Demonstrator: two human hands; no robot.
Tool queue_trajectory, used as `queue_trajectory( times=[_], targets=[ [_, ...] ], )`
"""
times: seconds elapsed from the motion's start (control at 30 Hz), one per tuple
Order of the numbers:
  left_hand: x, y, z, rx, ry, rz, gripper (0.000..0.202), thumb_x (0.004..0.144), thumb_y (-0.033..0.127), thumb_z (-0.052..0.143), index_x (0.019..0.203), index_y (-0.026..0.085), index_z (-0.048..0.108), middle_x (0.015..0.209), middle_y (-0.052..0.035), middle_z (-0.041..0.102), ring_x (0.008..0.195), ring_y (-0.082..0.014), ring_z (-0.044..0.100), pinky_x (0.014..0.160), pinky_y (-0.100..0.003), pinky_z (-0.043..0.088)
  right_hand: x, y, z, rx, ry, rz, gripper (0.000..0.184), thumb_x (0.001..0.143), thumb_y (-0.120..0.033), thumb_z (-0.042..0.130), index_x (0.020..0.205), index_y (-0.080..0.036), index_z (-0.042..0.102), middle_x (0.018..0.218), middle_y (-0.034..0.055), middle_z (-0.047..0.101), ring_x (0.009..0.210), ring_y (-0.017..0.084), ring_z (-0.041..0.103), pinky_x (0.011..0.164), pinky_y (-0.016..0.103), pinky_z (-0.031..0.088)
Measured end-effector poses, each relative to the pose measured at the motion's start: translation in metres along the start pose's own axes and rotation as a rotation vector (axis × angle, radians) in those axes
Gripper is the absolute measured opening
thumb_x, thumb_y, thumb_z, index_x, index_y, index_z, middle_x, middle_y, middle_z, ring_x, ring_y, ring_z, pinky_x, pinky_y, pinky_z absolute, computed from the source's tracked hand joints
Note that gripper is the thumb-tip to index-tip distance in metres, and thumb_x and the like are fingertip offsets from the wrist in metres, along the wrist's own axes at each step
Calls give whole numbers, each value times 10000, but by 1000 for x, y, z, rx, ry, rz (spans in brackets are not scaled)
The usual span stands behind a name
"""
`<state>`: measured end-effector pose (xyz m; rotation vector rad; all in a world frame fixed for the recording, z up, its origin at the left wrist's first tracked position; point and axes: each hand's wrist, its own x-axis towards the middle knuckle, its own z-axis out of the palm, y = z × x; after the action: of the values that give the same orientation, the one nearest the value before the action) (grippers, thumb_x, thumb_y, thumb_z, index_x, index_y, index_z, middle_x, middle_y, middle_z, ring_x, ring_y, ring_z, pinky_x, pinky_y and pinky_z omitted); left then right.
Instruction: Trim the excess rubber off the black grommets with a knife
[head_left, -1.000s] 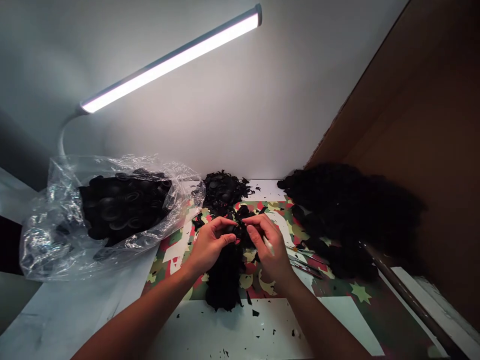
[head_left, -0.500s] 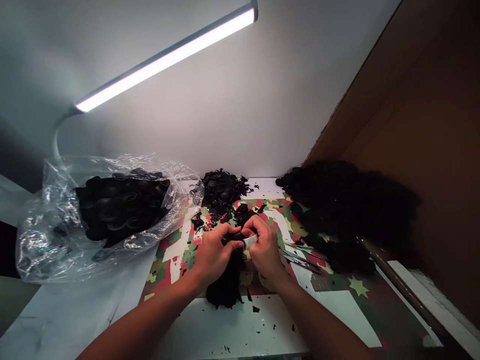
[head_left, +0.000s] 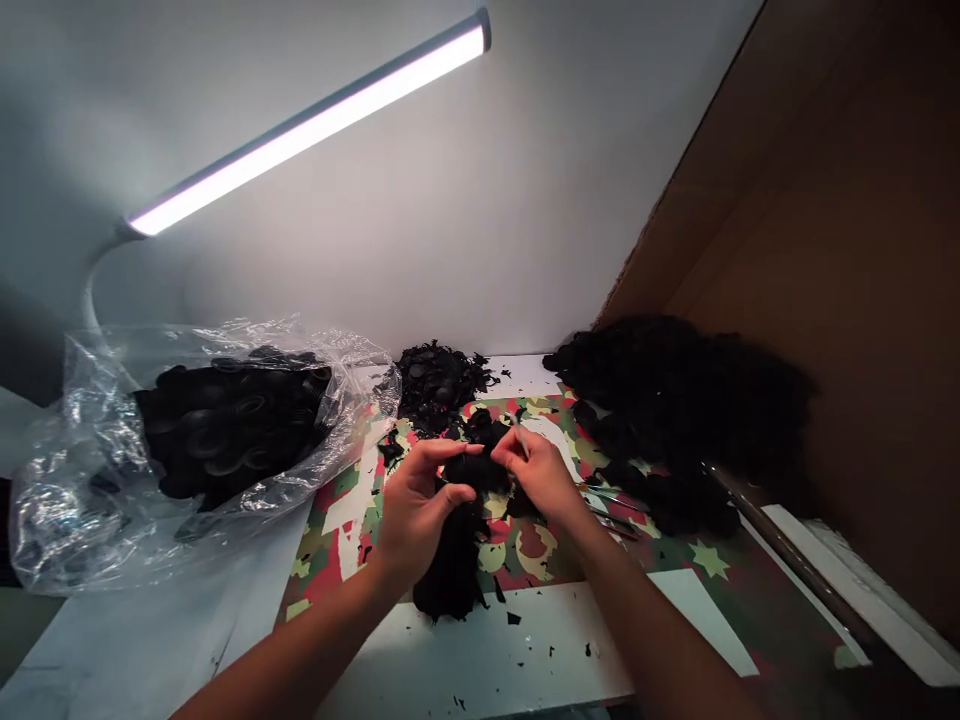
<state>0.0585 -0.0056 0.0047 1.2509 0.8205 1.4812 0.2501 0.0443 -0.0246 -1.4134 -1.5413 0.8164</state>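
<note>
My left hand point(head_left: 416, 505) is at the middle of the table, its thumb and index finger curved around a dark, thin-edged black rubber piece point(head_left: 463, 470). The piece blends into black scraps behind it, so its outline is hard to see. Close on its right, my right hand point(head_left: 536, 470) pinches a thin, pale grey strip-like tool point(head_left: 520, 437), tip upward; its kind does not show. A gap separates the two hands' fingertips. Below them lies a heap of black pieces point(head_left: 450, 575).
A clear plastic bag point(head_left: 60, 500) of black rubber discs point(head_left: 232, 425) lies left. Black trimmings point(head_left: 439, 380) are piled behind; a larger black heap point(head_left: 675, 400) lies right, near metal tweezers point(head_left: 616, 525). A cardboard panel point(head_left: 825, 200) rises at right, a lit lamp point(head_left: 315, 125) above.
My right hand has drawn slightly up and away from my left, turning the pale tool upright. My left fingers have spread a little. The whole view has shifted slightly.
</note>
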Motion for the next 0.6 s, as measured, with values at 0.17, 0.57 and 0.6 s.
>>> queue_trajectory(
  times=[0.17, 0.57, 0.6],
  targets=[
    [14, -9, -8, -34, -37, -134, 314, 756, 251, 828, 1042, 198, 709, 1136, -97, 746, 1074, -248, 678, 939, -342, 523, -8, -14, -4, -42, -100, -73, 286, 874, -430, 624, 696, -223, 711, 781, 35, 649, 754, 204, 604, 692, 315, 450],
    [14, -14, -10, 32, -77, -201, 315, 754, 251, 825, 1060, 204, 767, 1082, -73, 768, 970, -218, 705, 842, -302, 563, -28, -47, 6, 483, -182, 94, 330, 853, -462, 678, 674, -186, 647, 617, -14, 586, 582, 120, 495, 569, 253, 385],
    [14, -15, -10, -4, -72, -207, 317, 747, 246, 831, 1055, 203, 771, 1066, -72, 772, 953, -213, 706, 828, -294, 563, -28, -46, 7, 491, -173, 95, 325, 853, -450, 677, 669, -185, 644, 615, -15, 583, 578, 117, 490, 566, 252, 384]
  ],
)
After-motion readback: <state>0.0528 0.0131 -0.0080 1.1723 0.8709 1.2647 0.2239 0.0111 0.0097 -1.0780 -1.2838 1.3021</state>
